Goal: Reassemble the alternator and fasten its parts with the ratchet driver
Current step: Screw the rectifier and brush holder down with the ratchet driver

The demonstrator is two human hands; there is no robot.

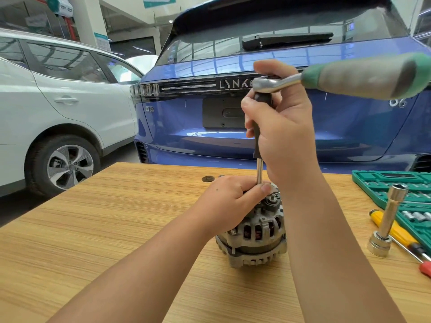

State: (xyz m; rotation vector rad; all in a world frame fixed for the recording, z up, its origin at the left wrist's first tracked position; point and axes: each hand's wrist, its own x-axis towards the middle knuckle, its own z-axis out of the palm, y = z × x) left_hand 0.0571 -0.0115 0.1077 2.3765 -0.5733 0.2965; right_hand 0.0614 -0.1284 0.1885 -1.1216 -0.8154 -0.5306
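The silver alternator (pixel 255 238) stands upright on the wooden table (pixel 116 217). My left hand (pixel 231 201) lies over its top and pinches the lower end of a steel driver shaft (pixel 259 170) that stands vertical on it. My right hand (pixel 279 127) grips the shaft's black handle. A ratchet (pixel 345 78) with a chrome head and a green and grey handle sits on top of that handle and sticks out to the right, toward the camera. The shaft's tip is hidden by my left hand.
A green socket case (pixel 396 190) lies open at the table's right edge. Beside it a long chrome socket extension (pixel 387 222) stands tilted, and a yellow screwdriver (pixel 396 231) lies flat. A blue car (pixel 279 113) and a white car (pixel 46 113) are parked beyond the table.
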